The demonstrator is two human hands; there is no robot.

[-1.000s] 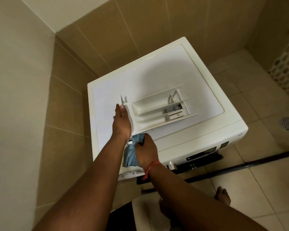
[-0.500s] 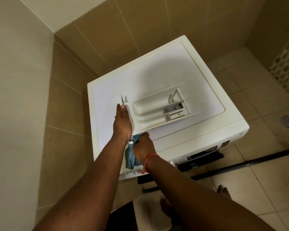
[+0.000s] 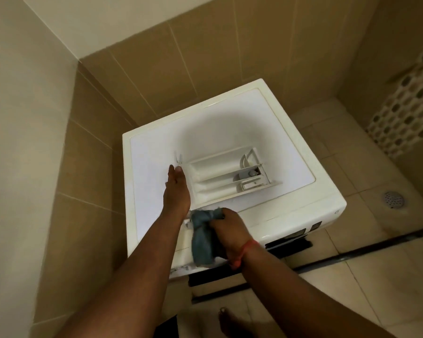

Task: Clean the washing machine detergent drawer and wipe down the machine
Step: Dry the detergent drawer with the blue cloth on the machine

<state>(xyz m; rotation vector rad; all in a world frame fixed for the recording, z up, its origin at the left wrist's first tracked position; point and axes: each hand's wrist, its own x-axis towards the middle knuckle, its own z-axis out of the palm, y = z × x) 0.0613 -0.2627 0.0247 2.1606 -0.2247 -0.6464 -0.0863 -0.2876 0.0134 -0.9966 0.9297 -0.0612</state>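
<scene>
The white washing machine stands in a tiled corner. Its removed detergent drawer lies on the lid, compartments facing up. My left hand rests with straight fingers against the drawer's left end, along its front panel. My right hand, with a red thread at the wrist, grips a bunched blue cloth. It presses the cloth against the machine's upper front left, by the drawer opening. The opening itself is mostly hidden behind the cloth and hand.
Tiled walls close in on the left and behind the machine. A floor drain sits to the right, and a white perforated basket stands against the right wall. My bare foot is on the floor in front of the machine.
My right hand shifted the cloth slightly left, then back right along the machine's front top edge. My left hand stayed on the drawer. The view tilted a little.
</scene>
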